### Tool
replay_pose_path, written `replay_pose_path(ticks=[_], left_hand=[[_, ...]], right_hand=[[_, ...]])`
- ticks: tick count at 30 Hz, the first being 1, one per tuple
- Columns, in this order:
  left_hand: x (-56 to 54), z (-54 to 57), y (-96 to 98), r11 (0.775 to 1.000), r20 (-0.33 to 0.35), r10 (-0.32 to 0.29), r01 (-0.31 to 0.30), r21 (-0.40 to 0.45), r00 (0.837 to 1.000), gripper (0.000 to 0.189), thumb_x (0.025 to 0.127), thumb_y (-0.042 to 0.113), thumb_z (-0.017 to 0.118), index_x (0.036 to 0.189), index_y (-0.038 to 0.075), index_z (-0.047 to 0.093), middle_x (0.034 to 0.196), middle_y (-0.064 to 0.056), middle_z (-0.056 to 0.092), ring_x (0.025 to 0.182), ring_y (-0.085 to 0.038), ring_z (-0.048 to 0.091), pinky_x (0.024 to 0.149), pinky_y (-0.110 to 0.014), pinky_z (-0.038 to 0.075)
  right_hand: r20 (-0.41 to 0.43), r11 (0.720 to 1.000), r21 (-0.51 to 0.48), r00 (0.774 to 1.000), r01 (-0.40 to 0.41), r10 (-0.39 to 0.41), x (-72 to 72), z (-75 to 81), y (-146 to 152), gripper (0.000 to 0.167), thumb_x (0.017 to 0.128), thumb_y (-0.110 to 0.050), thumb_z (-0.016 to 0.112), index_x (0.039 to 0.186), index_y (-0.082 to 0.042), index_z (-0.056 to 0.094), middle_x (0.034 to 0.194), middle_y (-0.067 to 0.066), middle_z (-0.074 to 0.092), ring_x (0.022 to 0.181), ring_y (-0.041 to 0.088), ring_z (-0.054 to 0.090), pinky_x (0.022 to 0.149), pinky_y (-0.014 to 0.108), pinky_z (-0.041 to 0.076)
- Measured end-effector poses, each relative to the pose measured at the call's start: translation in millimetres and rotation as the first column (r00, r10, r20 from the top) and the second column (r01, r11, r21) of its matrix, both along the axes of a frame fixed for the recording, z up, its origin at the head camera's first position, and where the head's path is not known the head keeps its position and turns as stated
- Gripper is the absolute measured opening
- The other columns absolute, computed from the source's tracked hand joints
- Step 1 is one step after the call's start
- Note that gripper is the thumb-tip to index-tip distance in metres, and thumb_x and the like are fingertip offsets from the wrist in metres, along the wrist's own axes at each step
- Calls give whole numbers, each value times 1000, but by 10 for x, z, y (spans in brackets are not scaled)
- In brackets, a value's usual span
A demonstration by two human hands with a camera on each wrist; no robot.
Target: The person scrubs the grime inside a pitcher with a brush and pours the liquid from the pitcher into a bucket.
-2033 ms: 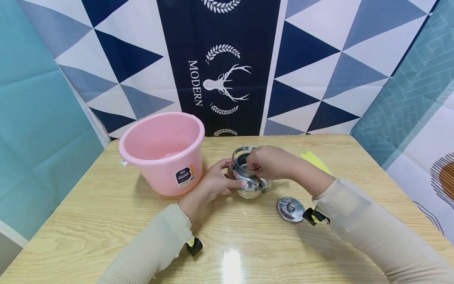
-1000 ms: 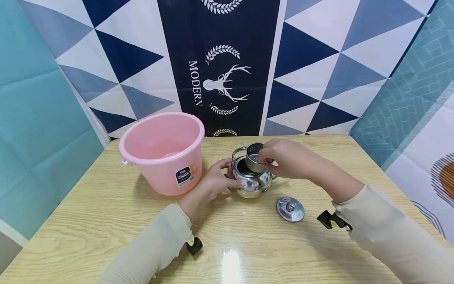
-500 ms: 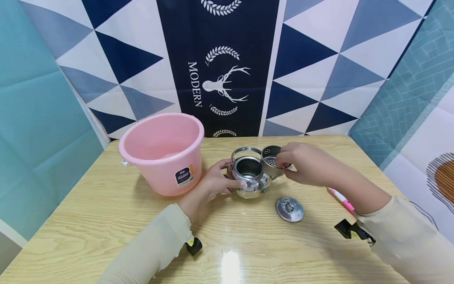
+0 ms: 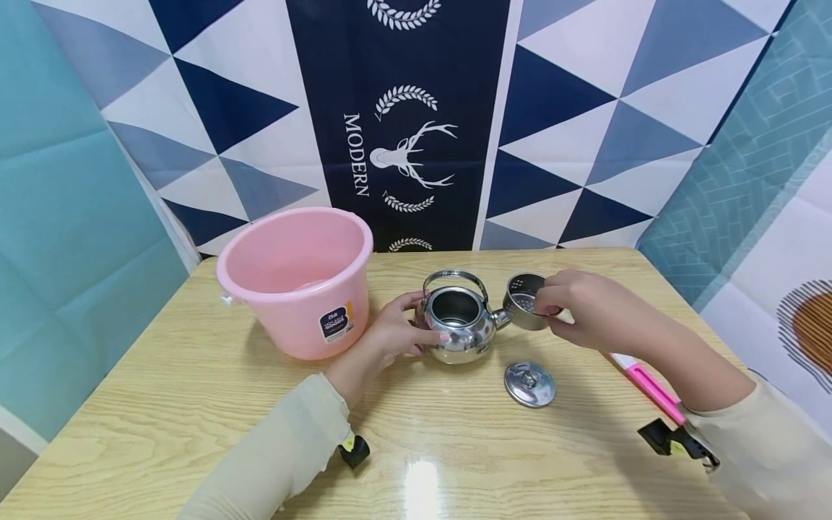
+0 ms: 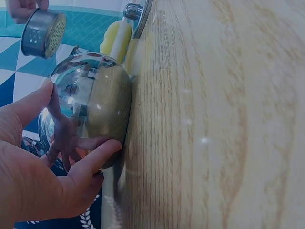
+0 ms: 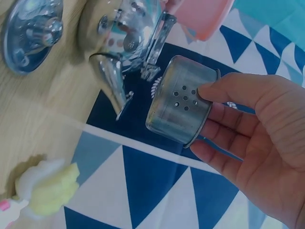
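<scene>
A shiny steel teapot (image 4: 463, 339) stands on the wooden table with its top uncovered and its hoop handle upright. My left hand (image 4: 401, 328) holds the pot's left side, thumb along the front and fingers behind; the left wrist view shows the fingertips on the polished body (image 5: 102, 105). Between thumb and fingers my right hand (image 4: 588, 307) pinches the rim of a perforated steel tea strainer (image 4: 523, 310). The strainer is up beside the spout (image 6: 108, 81), with holes in its wall showing in the right wrist view. The round pot lid (image 4: 529, 383) lies knob up in front.
A pink bucket (image 4: 292, 318) stands left of the teapot, close to my left forearm. A sponge brush, its pink handle (image 4: 653, 390) partly under my right forearm, lies at the right; its yellow-and-white head (image 6: 52, 186) shows in the right wrist view. A patterned cloth hangs behind the table.
My right hand has lifted the strainer out of the teapot's mouth and carried it right, past the spout. The left hand keeps its hold on the pot. The brush handle has come into view.
</scene>
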State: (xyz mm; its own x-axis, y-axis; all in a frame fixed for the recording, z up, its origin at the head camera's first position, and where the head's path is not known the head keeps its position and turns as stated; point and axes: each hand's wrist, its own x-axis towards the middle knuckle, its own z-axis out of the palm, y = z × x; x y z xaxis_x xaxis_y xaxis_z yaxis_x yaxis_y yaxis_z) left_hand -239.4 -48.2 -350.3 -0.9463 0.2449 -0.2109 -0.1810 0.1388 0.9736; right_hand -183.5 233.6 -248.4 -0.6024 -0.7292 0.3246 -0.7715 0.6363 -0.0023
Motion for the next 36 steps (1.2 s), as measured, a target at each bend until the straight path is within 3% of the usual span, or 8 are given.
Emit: replay_pose_path(ticks=[10,18,28,36], left_hand=[[3,-1,-7,1000,-2,2,-2,-15,1000,86,68,2,89,142,21,49,140,-7,44,88,-26,58,63,-39,58],[0,-4,-3,1000,-2,1,-1,-12,1000,86,68,2,89,142,20,49,140,-6,45,84,-24,58,62,-39,57],[0,-6,-6,1000,8,5,-5,-5,1000,85,69,2,88,142,21,49,139,-7,45,93,-26,57,65,-39,58],[2,-7,-7,1000,7,0,0,1,1000,86,69,1,88,143,21,48,139,-7,45,91,-25,58,62,-39,57]], right_hand=[[16,998,-7,998,65,-65,34,-79,207,30,67,5,82,79,-20,69,78,-13,57,70,6,50,60,29,50],[37,993,7,992,120,-120,60,-156,299,29,68,3,82,75,-21,68,74,-15,55,68,3,48,60,27,51],[139,992,19,982,125,-127,8,-368,418,31,70,4,80,71,-21,62,72,-15,49,66,7,45,57,26,45],[244,987,54,957,149,-158,-69,-542,430,35,72,6,76,67,-21,54,66,-12,44,64,5,40,55,24,36]])
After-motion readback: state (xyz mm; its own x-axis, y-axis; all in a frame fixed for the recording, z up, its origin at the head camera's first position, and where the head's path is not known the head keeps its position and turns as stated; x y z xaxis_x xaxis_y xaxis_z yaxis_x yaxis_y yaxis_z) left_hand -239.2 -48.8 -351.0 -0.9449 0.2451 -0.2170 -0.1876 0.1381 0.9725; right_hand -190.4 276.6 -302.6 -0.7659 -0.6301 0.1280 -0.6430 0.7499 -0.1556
